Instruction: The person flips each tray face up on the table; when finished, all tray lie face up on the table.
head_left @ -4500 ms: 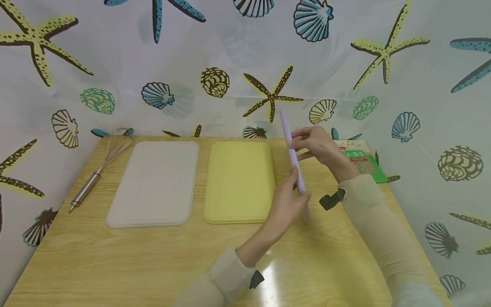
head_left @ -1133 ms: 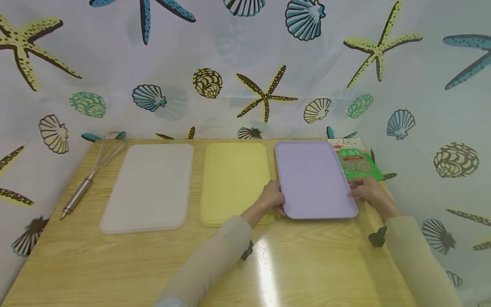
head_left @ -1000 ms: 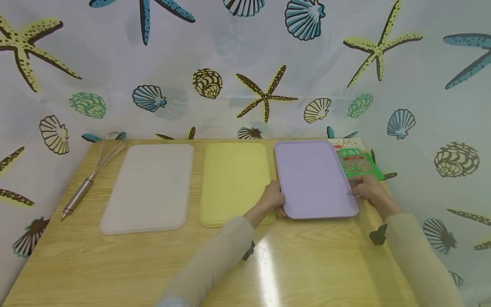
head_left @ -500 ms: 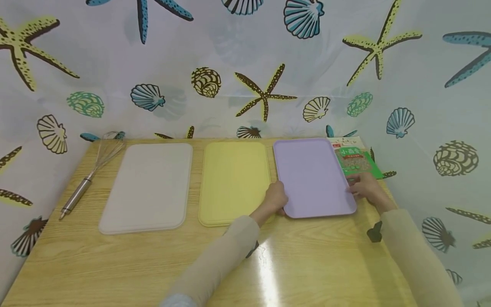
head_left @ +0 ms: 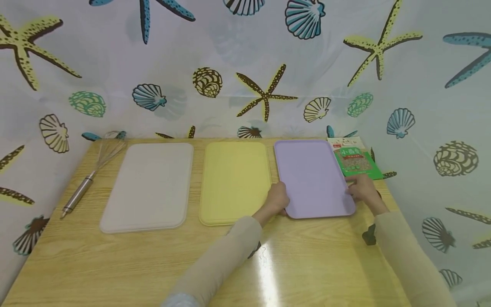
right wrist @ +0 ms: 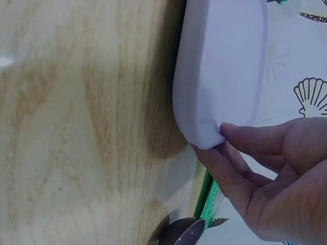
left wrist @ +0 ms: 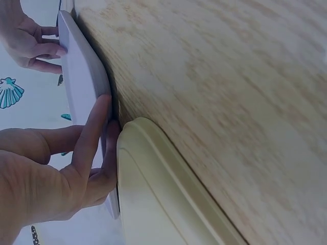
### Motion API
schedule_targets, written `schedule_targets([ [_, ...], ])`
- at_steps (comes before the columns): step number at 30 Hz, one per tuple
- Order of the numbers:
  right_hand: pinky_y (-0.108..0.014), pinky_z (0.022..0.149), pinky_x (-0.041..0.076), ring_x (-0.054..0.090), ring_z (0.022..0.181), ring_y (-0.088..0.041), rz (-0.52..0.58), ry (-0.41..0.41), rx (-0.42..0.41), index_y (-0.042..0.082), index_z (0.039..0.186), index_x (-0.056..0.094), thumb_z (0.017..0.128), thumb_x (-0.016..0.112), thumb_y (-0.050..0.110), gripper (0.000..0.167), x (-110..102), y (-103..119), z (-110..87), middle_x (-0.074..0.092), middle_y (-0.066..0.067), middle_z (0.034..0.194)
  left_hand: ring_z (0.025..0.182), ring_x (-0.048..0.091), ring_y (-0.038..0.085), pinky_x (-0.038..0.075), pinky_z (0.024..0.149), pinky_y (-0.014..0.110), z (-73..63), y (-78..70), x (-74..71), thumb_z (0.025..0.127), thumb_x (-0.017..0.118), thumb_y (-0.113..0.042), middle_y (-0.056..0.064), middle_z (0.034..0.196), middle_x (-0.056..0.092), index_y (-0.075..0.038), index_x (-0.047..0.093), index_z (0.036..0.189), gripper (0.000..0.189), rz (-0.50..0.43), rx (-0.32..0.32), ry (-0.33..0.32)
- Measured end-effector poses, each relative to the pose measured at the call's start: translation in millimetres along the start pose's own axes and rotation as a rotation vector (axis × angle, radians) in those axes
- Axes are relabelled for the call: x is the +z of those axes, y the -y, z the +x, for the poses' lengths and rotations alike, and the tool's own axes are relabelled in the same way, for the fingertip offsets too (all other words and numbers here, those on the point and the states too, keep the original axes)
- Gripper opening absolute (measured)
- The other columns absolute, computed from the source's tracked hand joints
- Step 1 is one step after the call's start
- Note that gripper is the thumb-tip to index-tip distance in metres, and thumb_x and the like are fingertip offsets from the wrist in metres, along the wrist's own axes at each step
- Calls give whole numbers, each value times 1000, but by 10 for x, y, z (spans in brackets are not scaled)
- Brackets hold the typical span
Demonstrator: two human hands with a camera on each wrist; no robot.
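A lilac rectangular tray (head_left: 312, 179) with a low raised rim lies face up at the right of the row, its near side towards me. My left hand (head_left: 277, 198) holds its left edge near the front corner, in the narrow gap beside the yellow tray (head_left: 235, 183). In the left wrist view, the fingers (left wrist: 92, 138) lie against the lilac tray's side. My right hand (head_left: 363, 190) pinches the opposite edge. The right wrist view has the thumb (right wrist: 240, 131) on the rim and fingers reaching below it.
A white tray (head_left: 149, 187) lies left of the yellow one, with a whisk (head_left: 85, 185) at the far left. Behind my right hand is a green seed packet (head_left: 356, 160). A dark, cup-like thing (right wrist: 183, 232) sits near the right hand. A patterned cloth (head_left: 245, 55) borders the wooden table (head_left: 134, 268).
The lilac tray, held on edge several seconds ago, now lies flat. Over the last second its right edge has shifted slightly left, my right hand following; my left hand has edged rightward.
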State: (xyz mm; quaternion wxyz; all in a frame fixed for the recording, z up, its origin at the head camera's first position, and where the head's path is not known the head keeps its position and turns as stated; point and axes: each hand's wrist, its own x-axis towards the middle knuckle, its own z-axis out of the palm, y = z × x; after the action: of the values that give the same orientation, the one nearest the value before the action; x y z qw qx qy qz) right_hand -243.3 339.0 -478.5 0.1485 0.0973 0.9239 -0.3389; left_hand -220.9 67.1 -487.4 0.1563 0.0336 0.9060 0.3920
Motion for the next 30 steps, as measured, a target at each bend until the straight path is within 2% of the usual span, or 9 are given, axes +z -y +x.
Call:
schedule_targets([
  [2, -37, 62, 59, 65, 72, -23, -15, -14, -1, -15, 131, 49, 85, 59, -6, 48, 10, 14, -19, 63, -33, 104, 86, 62, 42, 53, 42, 27, -75, -77, -56, 75, 56, 20, 31, 101, 56, 15, 55, 92, 18, 17, -19, 11],
  [6, -38, 61, 58, 64, 72, -23, -22, -50, -10, -15, 129, 51, 84, 56, -7, 46, 30, 10, -23, 64, -30, 99, 90, 61, 42, 51, 40, 24, -136, -119, -69, 74, 58, 20, 31, 105, 56, 16, 57, 95, 22, 43, 1, -19],
  [13, -27, 52, 49, 59, 65, -21, -149, -113, -69, -16, 121, 57, 80, 47, -8, 42, 77, -44, -2, 66, -25, 90, 94, 58, 41, 52, 42, 23, -147, -110, -52, 75, 59, 19, 29, 108, 54, 17, 56, 103, 28, 54, -4, -15],
  [17, -28, 50, 48, 59, 62, -22, -189, -124, -54, -15, 121, 57, 83, 46, -4, 41, 82, -11, -44, 66, -25, 91, 93, 58, 40, 56, 50, 27, -127, -84, -28, 77, 58, 17, 29, 108, 54, 16, 57, 104, 28, 53, 22, -20],
  [19, -33, 53, 50, 63, 68, -28, -213, -133, -44, -14, 120, 59, 86, 47, 0, 39, 82, 9, -74, 67, -28, 98, 87, 57, 36, 57, 57, 30, -118, -45, -8, 78, 56, 15, 28, 107, 54, 17, 57, 104, 26, 51, 55, -25],
  [22, -44, 66, 54, 65, 89, -39, -279, -155, -43, -12, 120, 59, 92, 47, 8, 37, 86, 41, -144, 63, -30, 114, 73, 54, 27, 53, 57, 30, -145, 31, -12, 81, 53, 9, 28, 105, 55, 20, 57, 104, 25, 43, 132, -42],
  [24, -51, 72, 53, 63, 96, -42, -304, -193, -49, -10, 120, 60, 94, 46, 12, 37, 104, 87, -195, 62, -29, 117, 69, 51, 24, 51, 54, 29, -202, 70, -73, 86, 51, 5, 27, 102, 56, 20, 58, 104, 25, 52, 188, -62],
  [26, -52, 75, 52, 62, 97, -42, -293, -238, -78, -8, 121, 60, 95, 46, 13, 37, 144, 157, -234, 63, -28, 116, 71, 56, 26, 52, 54, 29, -278, 104, -187, 91, 52, -1, 27, 103, 58, 18, 58, 110, 28, 91, 237, -112],
  [30, -47, 72, 52, 64, 90, -36, -177, -322, -219, -5, 120, 63, 94, 50, 11, 33, 322, 387, -248, 67, -24, 107, 95, 61, 35, 58, 67, 40, -414, 257, -527, 99, 53, -19, 26, 115, 58, 11, 54, 127, 40, 218, 267, -259],
])
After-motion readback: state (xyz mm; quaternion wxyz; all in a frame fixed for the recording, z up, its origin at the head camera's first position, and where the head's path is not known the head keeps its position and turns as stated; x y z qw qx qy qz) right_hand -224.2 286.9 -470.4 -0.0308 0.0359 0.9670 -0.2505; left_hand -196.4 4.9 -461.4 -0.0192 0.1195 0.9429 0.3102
